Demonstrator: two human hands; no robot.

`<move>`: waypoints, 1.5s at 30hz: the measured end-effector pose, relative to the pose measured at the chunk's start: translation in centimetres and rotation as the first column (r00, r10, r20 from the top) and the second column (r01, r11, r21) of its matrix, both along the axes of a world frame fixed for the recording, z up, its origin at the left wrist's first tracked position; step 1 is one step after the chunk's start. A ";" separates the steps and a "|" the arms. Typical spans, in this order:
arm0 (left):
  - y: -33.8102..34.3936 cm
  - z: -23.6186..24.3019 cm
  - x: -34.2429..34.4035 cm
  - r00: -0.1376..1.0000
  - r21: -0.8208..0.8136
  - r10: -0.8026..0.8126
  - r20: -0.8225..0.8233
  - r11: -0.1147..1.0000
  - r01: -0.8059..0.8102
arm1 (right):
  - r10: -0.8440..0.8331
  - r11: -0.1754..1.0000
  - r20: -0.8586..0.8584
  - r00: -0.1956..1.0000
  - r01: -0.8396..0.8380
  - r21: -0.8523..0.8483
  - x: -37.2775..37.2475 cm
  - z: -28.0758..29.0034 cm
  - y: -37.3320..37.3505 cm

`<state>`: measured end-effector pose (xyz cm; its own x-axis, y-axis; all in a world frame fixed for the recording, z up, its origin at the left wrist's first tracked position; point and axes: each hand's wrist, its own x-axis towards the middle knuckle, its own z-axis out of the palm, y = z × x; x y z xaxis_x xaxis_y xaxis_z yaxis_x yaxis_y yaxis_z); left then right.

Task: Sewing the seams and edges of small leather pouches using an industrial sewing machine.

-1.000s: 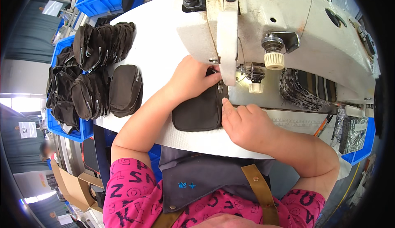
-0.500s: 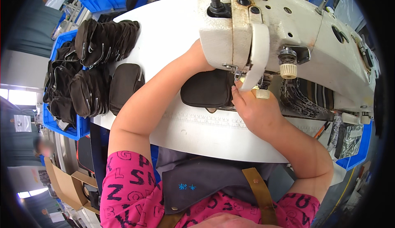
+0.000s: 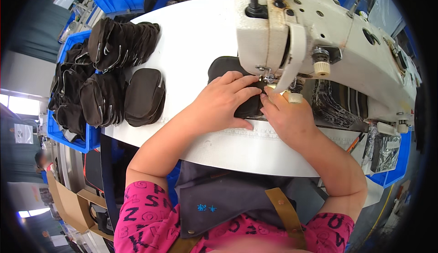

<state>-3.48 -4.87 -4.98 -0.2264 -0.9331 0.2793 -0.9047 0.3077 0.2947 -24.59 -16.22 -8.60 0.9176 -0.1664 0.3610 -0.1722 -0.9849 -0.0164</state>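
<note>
under left hand (image 3: 219, 101) — dark pouch (image 3: 223, 66); farther left, blue bin (image 3: 94, 136) — pouches (image 3: 70, 83) inside

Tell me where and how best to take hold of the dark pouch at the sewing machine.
Take the dark pouch by its left edge, from the left. It lies flat, its right edge hemmed in by the sewing machine and right hand; the left side looks easiest, though the left hand partly covers it.
</note>
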 end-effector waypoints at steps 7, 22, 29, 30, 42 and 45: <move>0.1 -0.9 0.6 1.000 0.051 -0.005 -0.012 0.999 0.005 | 0.000 0.998 0.041 0.999 -0.002 0.055 0.0 -0.3 0.1; -0.4 -1.6 0.2 1.000 -0.082 0.003 -0.006 0.997 -0.003 | -0.010 0.994 0.045 0.999 0.005 0.111 0.1 0.6 0.2; -0.4 -1.3 -0.3 1.000 -0.074 0.003 0.016 0.997 -0.002 | -0.048 0.999 0.015 0.999 0.048 0.011 -0.1 0.7 0.4; -0.4 -1.3 -0.3 1.000 -0.068 0.006 0.012 0.998 -0.005 | -0.044 0.999 0.018 0.999 0.044 0.001 -0.1 0.6 0.4; -1.0 -1.2 0.4 0.999 -0.048 0.043 0.000 0.998 -0.043 | 0.042 0.994 0.065 0.997 -0.049 0.102 -0.1 0.4 0.3; -0.7 -1.0 1.0 0.996 -0.007 0.003 -0.084 1.000 -0.003 | 0.104 0.989 0.069 0.992 -0.110 0.099 -0.4 0.5 0.3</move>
<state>-2.50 -5.55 -5.99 -0.1988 -0.9316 0.3042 -0.8777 0.3073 0.3677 -24.99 -15.94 -8.13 0.9079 -0.1077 0.4050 -0.0612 -0.9901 -0.1261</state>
